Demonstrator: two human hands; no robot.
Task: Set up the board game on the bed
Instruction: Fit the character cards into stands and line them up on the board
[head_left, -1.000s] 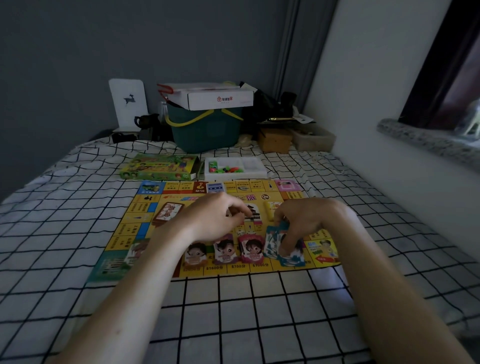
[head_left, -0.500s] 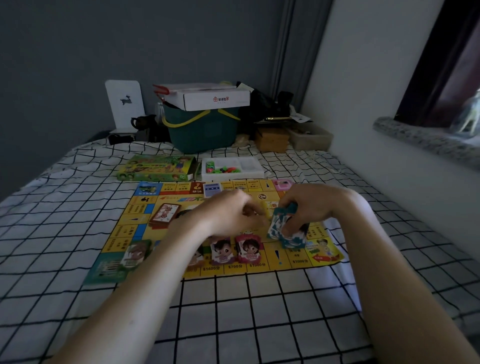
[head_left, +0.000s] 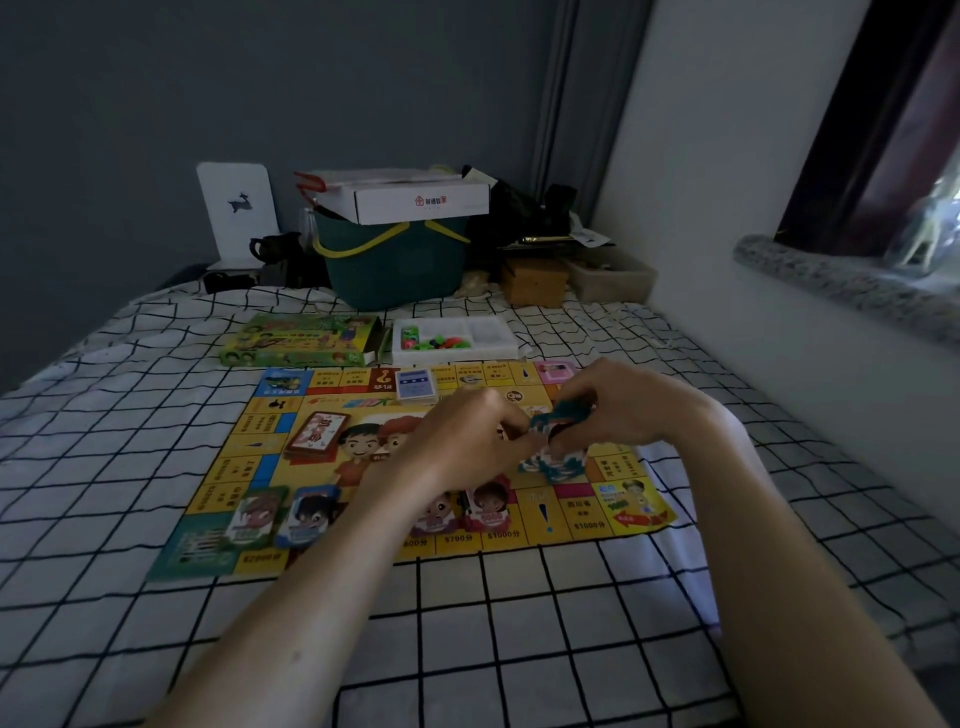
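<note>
A yellow game board (head_left: 322, 483) lies flat on the checked bed sheet (head_left: 519, 623). Above its right half, my right hand (head_left: 623, 405) grips a bundle of teal-and-white cards (head_left: 558, 457). My left hand (head_left: 467, 436) meets it from the left, fingers curled onto the same bundle. Character cards (head_left: 306, 512) stand in a row along the board's near edge, partly hidden by my left forearm. A red-backed deck (head_left: 317, 434) lies on the board's left, a blue deck (head_left: 414, 385) at its far edge.
Beyond the board lie the green game box (head_left: 301, 340) and a white tray of coloured pieces (head_left: 452, 340). A teal basket (head_left: 395, 265) with a white carton on top stands at the head of the bed. A wall and window ledge (head_left: 841, 291) run along the right.
My right hand has lifted the card bundle off the board's near edge and carried it up toward the centre. My left hand has moved right and closed onto it.
</note>
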